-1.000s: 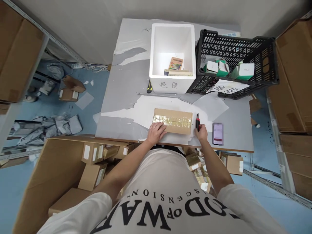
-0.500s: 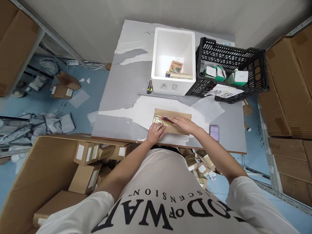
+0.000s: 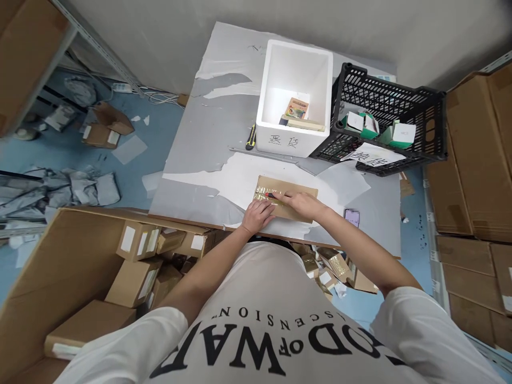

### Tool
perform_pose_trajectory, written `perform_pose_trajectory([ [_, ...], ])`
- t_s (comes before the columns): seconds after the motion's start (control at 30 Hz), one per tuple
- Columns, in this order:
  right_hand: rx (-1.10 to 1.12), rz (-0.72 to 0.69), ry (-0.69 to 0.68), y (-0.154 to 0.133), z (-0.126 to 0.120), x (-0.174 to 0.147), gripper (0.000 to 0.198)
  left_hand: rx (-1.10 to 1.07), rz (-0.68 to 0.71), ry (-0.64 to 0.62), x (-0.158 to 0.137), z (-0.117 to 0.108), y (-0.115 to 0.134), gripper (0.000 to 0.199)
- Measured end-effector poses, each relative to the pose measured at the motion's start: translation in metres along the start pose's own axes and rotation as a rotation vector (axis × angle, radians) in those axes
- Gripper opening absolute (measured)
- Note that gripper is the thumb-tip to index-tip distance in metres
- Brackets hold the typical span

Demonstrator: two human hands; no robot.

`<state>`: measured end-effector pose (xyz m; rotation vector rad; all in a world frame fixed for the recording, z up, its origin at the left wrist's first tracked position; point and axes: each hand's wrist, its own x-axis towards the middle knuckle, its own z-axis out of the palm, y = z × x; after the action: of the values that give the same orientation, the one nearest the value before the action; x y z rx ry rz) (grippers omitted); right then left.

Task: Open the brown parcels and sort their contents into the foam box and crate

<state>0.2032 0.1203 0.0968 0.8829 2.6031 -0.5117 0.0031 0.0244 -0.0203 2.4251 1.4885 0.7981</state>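
Flat cardboard parcel [image 3: 286, 198] lies near the front edge of the table [image 3: 208, 160], centre-right, on white paper sheets. Its top is sealed with glossy clear tape running along the length.

Left hand [image 3: 259, 214] rests on the parcel's near-left corner, fingers spread and flat, pressing down to pin it. Right hand [image 3: 302, 202] lies over the top, fingers curled and pinched around a red-and-black box cutter [image 3: 272, 196]; tip sits at the tape line toward the left end.

Handling, judged: the parcel looks light and stiff, thin card that would dent under hard pressure. Tape is slick, so a palm on bare card or an edge grips better than one on the tape. Best hold looks like the short ends or corners, away from the blade's line.

Around it: white foam box [image 3: 298, 101] at the back edge with a few small items inside, black plastic crate [image 3: 390, 125] to its right holding small green-white cartons, phone [image 3: 352, 217] near the front-right edge, second utility knife [image 3: 251, 137] beside the foam box.
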Motion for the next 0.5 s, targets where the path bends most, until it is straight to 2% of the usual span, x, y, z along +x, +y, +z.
perform_pose_trajectory([
  [0.3,-0.147,0.066,-0.157,0.002,-0.013,-0.009,0.057,0.052,0.029,0.004,0.000,0.001,0.000,0.031],
  [0.5,-0.201,0.131,-0.228,0.025,-0.020,-0.052,0.068,0.030,-0.004,-0.030,-0.001,0.001,0.001,0.031],
])
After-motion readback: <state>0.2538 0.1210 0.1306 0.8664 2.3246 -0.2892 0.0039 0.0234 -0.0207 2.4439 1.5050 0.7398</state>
